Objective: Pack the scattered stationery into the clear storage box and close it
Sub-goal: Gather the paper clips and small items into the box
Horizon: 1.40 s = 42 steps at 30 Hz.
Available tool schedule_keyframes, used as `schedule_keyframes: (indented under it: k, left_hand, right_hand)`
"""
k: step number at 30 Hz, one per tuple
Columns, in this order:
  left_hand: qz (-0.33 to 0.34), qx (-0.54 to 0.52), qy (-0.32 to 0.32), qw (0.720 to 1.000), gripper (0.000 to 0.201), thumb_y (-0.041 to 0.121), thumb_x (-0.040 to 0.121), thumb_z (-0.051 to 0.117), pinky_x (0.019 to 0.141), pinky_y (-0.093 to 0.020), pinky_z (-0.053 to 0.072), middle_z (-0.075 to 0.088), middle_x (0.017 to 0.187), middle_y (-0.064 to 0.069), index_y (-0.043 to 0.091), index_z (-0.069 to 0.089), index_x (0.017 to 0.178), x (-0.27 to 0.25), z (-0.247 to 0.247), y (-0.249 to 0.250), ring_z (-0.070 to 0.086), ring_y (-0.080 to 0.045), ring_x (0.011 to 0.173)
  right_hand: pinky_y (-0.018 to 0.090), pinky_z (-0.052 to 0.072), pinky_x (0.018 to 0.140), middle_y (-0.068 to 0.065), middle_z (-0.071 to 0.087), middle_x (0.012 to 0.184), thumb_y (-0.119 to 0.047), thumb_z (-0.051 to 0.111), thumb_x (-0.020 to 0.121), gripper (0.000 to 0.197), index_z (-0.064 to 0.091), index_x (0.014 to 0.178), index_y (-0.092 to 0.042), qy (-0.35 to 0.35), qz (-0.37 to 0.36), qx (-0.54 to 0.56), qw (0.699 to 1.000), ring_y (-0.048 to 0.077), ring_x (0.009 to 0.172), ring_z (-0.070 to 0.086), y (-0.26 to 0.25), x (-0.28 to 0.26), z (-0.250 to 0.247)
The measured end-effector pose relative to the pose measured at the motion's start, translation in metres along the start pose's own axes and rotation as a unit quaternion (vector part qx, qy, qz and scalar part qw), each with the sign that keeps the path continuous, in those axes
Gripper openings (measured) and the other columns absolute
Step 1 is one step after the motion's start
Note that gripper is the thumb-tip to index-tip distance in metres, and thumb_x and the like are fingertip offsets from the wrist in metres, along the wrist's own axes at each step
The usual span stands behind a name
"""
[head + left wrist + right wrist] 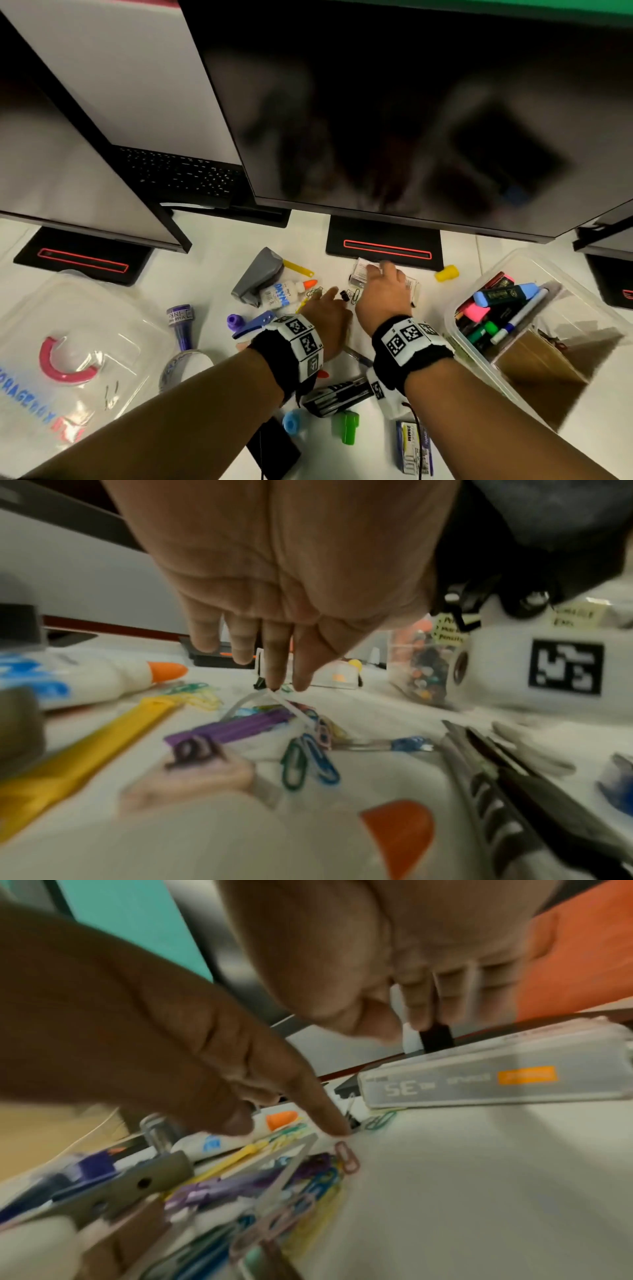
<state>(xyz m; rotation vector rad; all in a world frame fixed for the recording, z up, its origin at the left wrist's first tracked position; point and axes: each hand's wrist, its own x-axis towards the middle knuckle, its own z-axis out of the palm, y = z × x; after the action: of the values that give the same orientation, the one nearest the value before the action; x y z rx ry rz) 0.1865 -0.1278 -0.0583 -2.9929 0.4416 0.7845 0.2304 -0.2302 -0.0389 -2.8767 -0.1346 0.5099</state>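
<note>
The clear storage box (507, 257) stands at the right with highlighters and markers (496, 301) inside. Its lid (102, 308), with a pink handle, lies at the far left. My left hand (330, 305) has its index finger stretched out, the tip down on the table beside a small black binder clip (352, 1121) and coloured paper clips (308, 758). My right hand (382, 284) reaches over a small clear case (496, 1080) in front of the monitor stand. In the right wrist view its thumb and index finger pinch a small black clip (435, 1038).
A glue bottle (284, 294), grey hole punch (257, 277), yellow tag (298, 267), purple ink bottle (180, 322), tape roll (185, 366), black stapler (342, 394), green cap (349, 425), yellow cap (447, 274) and staple box (411, 448) lie scattered. Monitors (411, 120) overhang the desk's back.
</note>
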Motion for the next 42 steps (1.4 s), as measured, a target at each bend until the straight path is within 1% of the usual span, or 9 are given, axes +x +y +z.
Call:
schedule_keyframes:
  k: [3, 8, 15, 24, 28, 32, 36, 39, 42]
  left_hand:
    - [-0.032, -0.079, 0.017, 0.996, 0.04, 0.019, 0.086, 0.056, 0.106, -0.04, 0.04, 0.046, 0.132, -0.011, 0.01, 0.052, 0.125, -0.007, -0.002, -0.011, 0.04, -0.03, 0.13]
    - [-0.065, -0.028, 0.005, 0.997, 0.047, 0.012, 0.088, 0.049, 0.107, -0.039, 0.04, 0.041, 0.143, -0.005, 0.017, 0.046, 0.134, -0.013, -0.005, -0.054, 0.037, -0.025, 0.13]
    - [-0.116, -0.058, -0.015, 0.991, 0.049, 0.019, 0.084, 0.059, 0.104, -0.041, 0.043, 0.041, 0.138, -0.003, 0.02, 0.046, 0.132, -0.018, -0.002, -0.081, 0.038, -0.024, 0.13]
    - [-0.18, -0.022, -0.034, 0.983, 0.048, 0.033, 0.089, 0.054, 0.098, -0.042, 0.047, 0.039, 0.14, -0.008, 0.021, 0.044, 0.134, -0.028, 0.0, -0.083, 0.044, -0.028, 0.127]
    - [-0.175, -0.052, -0.035, 0.983, 0.049, 0.027, 0.087, 0.055, 0.096, -0.042, 0.048, 0.041, 0.14, -0.007, 0.022, 0.044, 0.134, -0.033, -0.001, -0.094, 0.048, -0.028, 0.125]
    - [-0.156, -0.089, -0.014, 0.984, 0.048, 0.013, 0.089, 0.049, 0.102, -0.041, 0.046, 0.041, 0.14, -0.007, 0.02, 0.044, 0.136, -0.033, -0.009, -0.087, 0.044, -0.026, 0.128]
    - [-0.078, -0.149, 0.011, 0.986, 0.043, 0.014, 0.092, 0.047, 0.111, -0.036, 0.035, 0.04, 0.142, -0.006, 0.019, 0.045, 0.135, -0.029, -0.014, -0.06, 0.039, -0.024, 0.132]
    - [-0.036, -0.164, 0.01, 0.986, 0.052, 0.022, 0.09, 0.055, 0.112, -0.037, 0.034, 0.036, 0.145, -0.007, 0.018, 0.039, 0.139, -0.023, -0.011, -0.039, 0.037, -0.024, 0.133]
    - [-0.025, -0.149, -0.025, 0.988, 0.075, 0.029, 0.081, 0.068, 0.113, -0.041, 0.032, 0.026, 0.15, -0.01, 0.015, 0.029, 0.143, -0.01, -0.006, -0.028, 0.031, -0.028, 0.137]
  right_hand:
    - [0.032, 0.032, 0.112, 0.012, 0.04, 0.14, -0.001, 0.046, 0.085, 0.048, 0.047, 0.133, -0.006, -0.03, -0.121, 0.048, 0.991, 0.028, 0.13, 0.039, -0.009, 0.0, 0.006]
    - [0.036, 0.032, 0.113, 0.012, 0.035, 0.146, -0.003, 0.047, 0.084, 0.057, 0.036, 0.14, -0.007, -0.124, -0.136, -0.005, 0.983, 0.029, 0.135, 0.032, -0.013, 0.009, 0.019]
    - [0.041, 0.044, 0.1, 0.01, 0.046, 0.128, -0.012, 0.053, 0.084, 0.042, 0.051, 0.125, -0.009, -0.124, -0.161, -0.072, 0.976, 0.031, 0.122, 0.042, -0.022, 0.001, 0.027]
    - [0.046, 0.034, 0.11, 0.004, 0.021, 0.156, -0.011, 0.046, 0.091, 0.057, 0.03, 0.146, -0.01, -0.152, -0.237, -0.107, 0.954, 0.03, 0.141, 0.024, -0.056, 0.032, 0.036]
    - [0.043, 0.024, 0.117, 0.005, 0.011, 0.16, -0.021, 0.055, 0.091, 0.07, 0.019, 0.15, -0.01, -0.205, -0.256, -0.123, 0.937, 0.028, 0.146, 0.015, -0.031, 0.013, 0.031]
    - [0.033, 0.017, 0.119, 0.0, 0.003, 0.161, -0.016, 0.051, 0.093, 0.07, 0.013, 0.152, -0.018, -0.214, -0.267, -0.125, 0.931, 0.021, 0.148, 0.01, 0.011, -0.017, 0.028]
    - [0.025, 0.013, 0.118, -0.001, 0.013, 0.16, -0.003, 0.046, 0.09, 0.067, 0.022, 0.15, -0.022, -0.198, -0.236, -0.041, 0.951, 0.016, 0.147, 0.016, 0.035, -0.027, 0.019]
    - [0.025, 0.018, 0.116, -0.001, 0.019, 0.158, -0.025, 0.064, 0.086, 0.076, 0.023, 0.149, -0.025, -0.15, -0.193, 0.014, 0.97, 0.019, 0.144, 0.022, 0.046, -0.029, 0.01]
    - [0.035, 0.026, 0.114, 0.002, 0.02, 0.155, -0.045, 0.076, 0.07, 0.102, 0.017, 0.151, -0.024, -0.176, -0.146, -0.04, 0.973, 0.028, 0.14, 0.022, 0.051, -0.028, 0.01]
